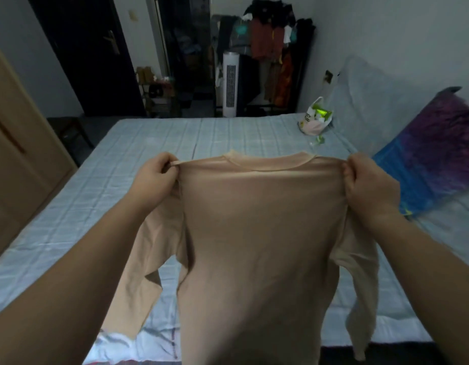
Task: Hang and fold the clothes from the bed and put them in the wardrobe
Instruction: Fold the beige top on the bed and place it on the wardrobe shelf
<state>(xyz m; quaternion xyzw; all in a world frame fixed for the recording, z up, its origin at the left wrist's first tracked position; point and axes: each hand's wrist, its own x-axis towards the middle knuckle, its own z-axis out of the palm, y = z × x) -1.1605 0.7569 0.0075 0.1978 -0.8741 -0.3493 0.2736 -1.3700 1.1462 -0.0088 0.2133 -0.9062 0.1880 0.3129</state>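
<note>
One beige long-sleeved cotton top (254, 233), shoulders pinched by left hand (154, 177) and right hand (370, 185) fingers, over pale-blue checked bed (96, 180); one plastic bag (315, 119) at 1 o'clock.

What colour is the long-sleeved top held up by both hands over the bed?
Plain beige top, no pattern; the head view shows it.

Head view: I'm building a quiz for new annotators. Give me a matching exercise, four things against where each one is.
1 beige top
2 plastic bag
3 tower fan
4 hanging clothes

A on the floor beyond the bed
B hung up in the far corner
C gripped by the left hand and right hand
D lying on the bed

Pairs: 1-C, 2-D, 3-A, 4-B
</note>
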